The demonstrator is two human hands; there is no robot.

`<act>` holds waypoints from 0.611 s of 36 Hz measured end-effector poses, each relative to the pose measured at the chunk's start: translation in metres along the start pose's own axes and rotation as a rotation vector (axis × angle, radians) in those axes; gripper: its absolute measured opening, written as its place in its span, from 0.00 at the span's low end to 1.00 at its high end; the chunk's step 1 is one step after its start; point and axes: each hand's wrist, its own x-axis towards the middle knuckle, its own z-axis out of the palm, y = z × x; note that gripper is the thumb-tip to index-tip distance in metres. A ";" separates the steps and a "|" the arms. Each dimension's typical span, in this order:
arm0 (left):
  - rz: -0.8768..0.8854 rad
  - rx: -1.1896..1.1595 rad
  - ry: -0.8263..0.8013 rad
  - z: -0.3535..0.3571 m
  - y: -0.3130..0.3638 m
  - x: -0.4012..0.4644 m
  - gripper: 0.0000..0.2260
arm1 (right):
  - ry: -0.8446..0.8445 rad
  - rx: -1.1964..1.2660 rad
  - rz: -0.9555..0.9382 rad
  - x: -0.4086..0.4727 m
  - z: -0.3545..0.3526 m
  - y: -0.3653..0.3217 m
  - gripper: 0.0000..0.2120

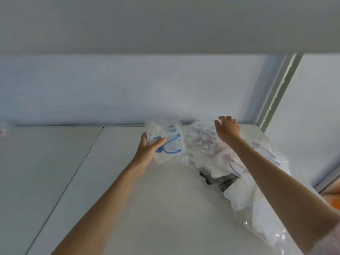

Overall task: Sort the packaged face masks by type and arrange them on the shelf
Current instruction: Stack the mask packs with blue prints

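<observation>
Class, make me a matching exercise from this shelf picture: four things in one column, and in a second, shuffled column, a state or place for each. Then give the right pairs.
Column one:
1. left hand
2. right hand
3. mask packet with blue straps
4. dark object

Column two:
A. partly hidden under the pile of mask packets
B. gripped and held at the pile's left side
C. fingers spread loosely above the back of the pile
D. curled round a clear packet, thumb on its front

Pairs: 1-D, 2-C, 3-B, 4-A
</observation>
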 end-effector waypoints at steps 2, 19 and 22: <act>0.001 0.000 0.014 -0.003 0.000 0.000 0.15 | -0.170 -0.164 0.000 0.010 0.001 0.016 0.21; 0.047 -0.006 0.037 -0.006 0.003 0.003 0.13 | 0.057 -0.096 -0.114 -0.038 -0.021 0.053 0.21; 0.045 0.003 0.024 -0.005 0.001 0.000 0.13 | -0.097 -0.380 0.012 -0.046 -0.023 0.053 0.39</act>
